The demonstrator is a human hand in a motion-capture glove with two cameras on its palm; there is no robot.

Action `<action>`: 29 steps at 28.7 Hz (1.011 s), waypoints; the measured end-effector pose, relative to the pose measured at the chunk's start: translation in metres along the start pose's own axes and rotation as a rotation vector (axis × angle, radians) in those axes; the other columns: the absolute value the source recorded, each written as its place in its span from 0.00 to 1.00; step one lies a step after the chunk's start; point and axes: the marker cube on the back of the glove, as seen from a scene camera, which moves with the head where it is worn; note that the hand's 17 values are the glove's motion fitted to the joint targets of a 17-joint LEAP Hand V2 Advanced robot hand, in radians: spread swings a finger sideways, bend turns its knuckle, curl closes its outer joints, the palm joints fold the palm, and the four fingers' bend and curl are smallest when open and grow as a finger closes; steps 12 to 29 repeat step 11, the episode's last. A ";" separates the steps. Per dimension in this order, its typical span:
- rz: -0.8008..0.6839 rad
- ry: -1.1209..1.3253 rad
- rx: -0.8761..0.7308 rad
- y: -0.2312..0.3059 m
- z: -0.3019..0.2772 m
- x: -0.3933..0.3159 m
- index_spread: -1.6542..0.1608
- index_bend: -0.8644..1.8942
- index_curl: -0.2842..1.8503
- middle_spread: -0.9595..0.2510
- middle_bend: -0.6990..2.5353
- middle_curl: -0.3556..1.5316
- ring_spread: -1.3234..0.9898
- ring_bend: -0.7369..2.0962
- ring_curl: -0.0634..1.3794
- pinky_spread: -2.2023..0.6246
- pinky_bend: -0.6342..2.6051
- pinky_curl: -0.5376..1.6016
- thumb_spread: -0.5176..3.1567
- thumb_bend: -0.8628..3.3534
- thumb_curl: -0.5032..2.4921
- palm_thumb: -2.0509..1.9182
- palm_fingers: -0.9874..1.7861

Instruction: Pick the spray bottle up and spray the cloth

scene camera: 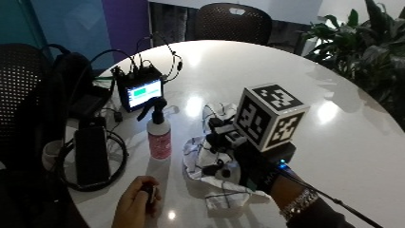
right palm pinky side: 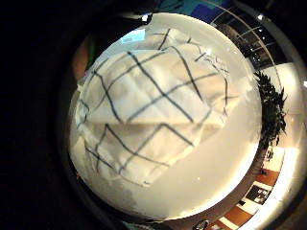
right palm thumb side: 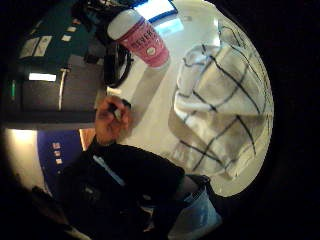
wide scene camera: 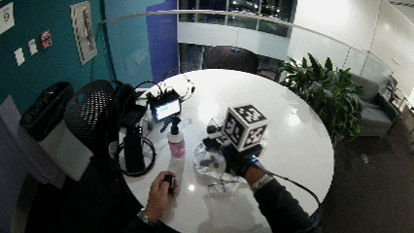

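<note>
Spray bottle [scene camera: 159, 134]: upright on the white surface [scene camera: 354, 133], left-centre of frame, beside checked cloth [scene camera: 206, 161]. Likely light, rigid, smooth plastic; grasp at the neck below the black trigger. Gloved right hand [scene camera: 253, 164] over the cloth; finger state cannot be told.

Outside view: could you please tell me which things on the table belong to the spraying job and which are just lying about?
Job: spray bottle, checked cloth, gloved right hand over the cloth.
Lying about: small screen, phone, cables, plant.

Gloved right hand [scene camera: 253, 164] palm-down, grip state unclear; bare left hand [scene camera: 138, 202] curled near the body.
</note>
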 end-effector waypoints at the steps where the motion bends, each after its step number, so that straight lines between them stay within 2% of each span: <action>1: 0.004 0.005 0.000 0.009 -0.001 0.000 0.72 0.35 0.28 0.73 0.31 0.38 0.54 0.40 0.27 0.87 0.32 0.42 0.38 0.19 0.25 0.53 0.41; 8: 0.020 0.032 0.039 0.054 -0.008 0.001 0.72 0.35 0.26 0.74 0.31 0.38 0.54 0.40 0.26 0.87 0.32 0.41 0.38 0.20 0.25 0.53 0.42; 29: 0.030 0.026 0.052 0.055 -0.010 0.002 0.72 0.35 0.26 0.74 0.32 0.38 0.55 0.40 0.26 0.87 0.32 0.41 0.38 0.20 0.25 0.53 0.42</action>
